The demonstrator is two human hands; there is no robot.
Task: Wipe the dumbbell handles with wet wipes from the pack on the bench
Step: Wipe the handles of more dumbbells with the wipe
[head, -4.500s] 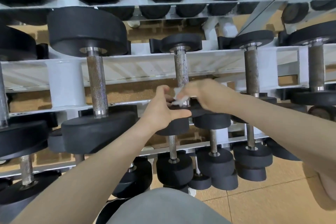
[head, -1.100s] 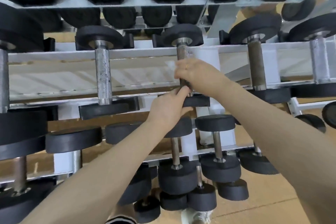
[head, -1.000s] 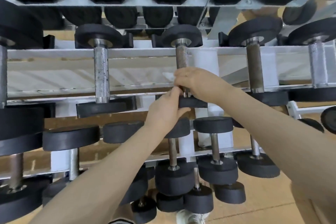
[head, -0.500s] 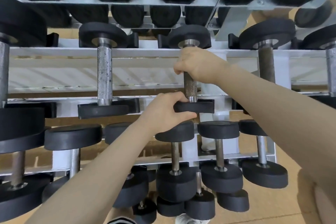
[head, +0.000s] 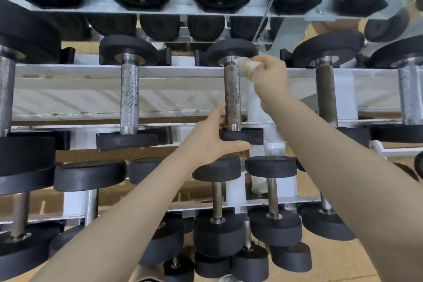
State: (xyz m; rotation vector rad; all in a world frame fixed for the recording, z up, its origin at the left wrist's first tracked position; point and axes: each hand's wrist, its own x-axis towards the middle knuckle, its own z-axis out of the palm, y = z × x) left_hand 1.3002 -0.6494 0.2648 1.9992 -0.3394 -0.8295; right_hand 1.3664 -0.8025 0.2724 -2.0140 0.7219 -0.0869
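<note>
Two hands share one dumbbell (head: 232, 96) in the rack's (head: 68, 71) middle row. The left hand (head: 212, 142) grips its near head (head: 242, 136), thumb beneath and fingers on top, probably so it cannot roll. The right hand (head: 270, 75) pinches the bunched wet wipe (head: 246, 67) beside the far end of the knurled handle (head: 232, 98), placed to rub there.

Two bare, sleeveless forearms (head: 343, 178).

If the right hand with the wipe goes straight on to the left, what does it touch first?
Most likely the top of the knurled steel dumbbell handle. The right hand pinches the crumpled white wipe, whose tip already lies beside the handle's collar; depth is unclear.
</note>
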